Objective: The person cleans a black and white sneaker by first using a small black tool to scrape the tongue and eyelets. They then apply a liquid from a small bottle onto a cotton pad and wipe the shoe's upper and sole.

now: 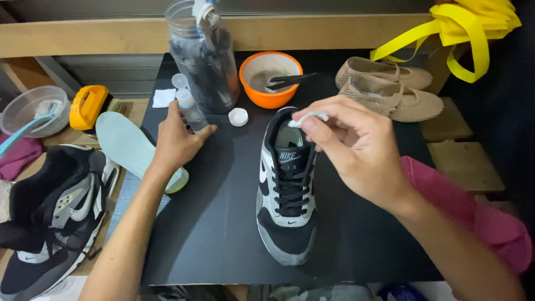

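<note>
- The black mat [212, 223] on the desk lies under both hands and carries everything they work on (it looks thin and flat, nothing to grasp).
- The black and grey sneaker [287, 189] stands upright on the mat just below the right hand [356, 147], toe toward the person. It looks light, with a soft mesh upper and a stiffer sole; the firm places to hold seem to be the heel collar or the sole's sides, not the laces.
- The small clear bottle [190, 108] stands under the left hand [177, 139], whose fingers are wrapped around its lower body. It is probably light and smooth, perhaps slippery if wet, so a grip round the middle suits it. Its white cap [238, 116] lies just right of that hand.
- The small white pad [308, 117] is pinched between the right thumb and fingertips, above the sneaker's tongue (soft, nearly weightless, easily crushed).
- Beyond the hands stand an orange bowl [271, 83] and a large clear jar [203, 56].
</note>
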